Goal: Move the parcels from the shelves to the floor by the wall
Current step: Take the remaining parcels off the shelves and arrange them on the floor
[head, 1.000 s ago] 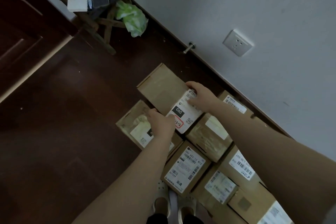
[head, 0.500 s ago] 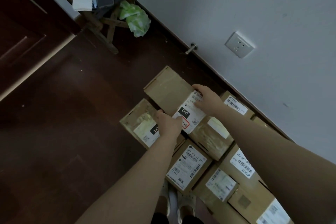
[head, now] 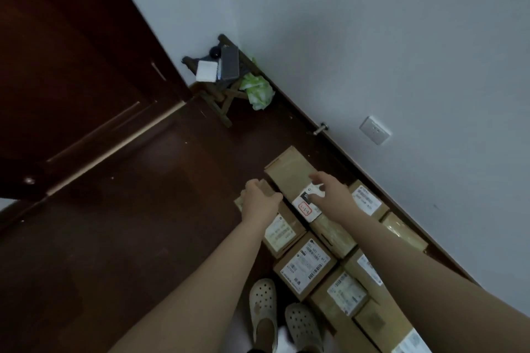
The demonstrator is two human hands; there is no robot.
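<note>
We see a dark wooden door [head: 71,80] at left. Beside it stands a small wooden stool [head: 226,92] carrying a white pad [head: 206,71], a grey slab [head: 230,63] and a black ball [head: 215,51]. A green plastic bag [head: 258,90] lies just beside the stool. Farther right are a metal doorstop [head: 320,129] and a white socket [head: 375,130]. Cream perforated clogs [head: 262,309] show below.

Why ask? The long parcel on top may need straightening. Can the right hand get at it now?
Probably yes: the right hand, fingers spread, is right over the long parcel's labelled end, with nothing between them.
</note>
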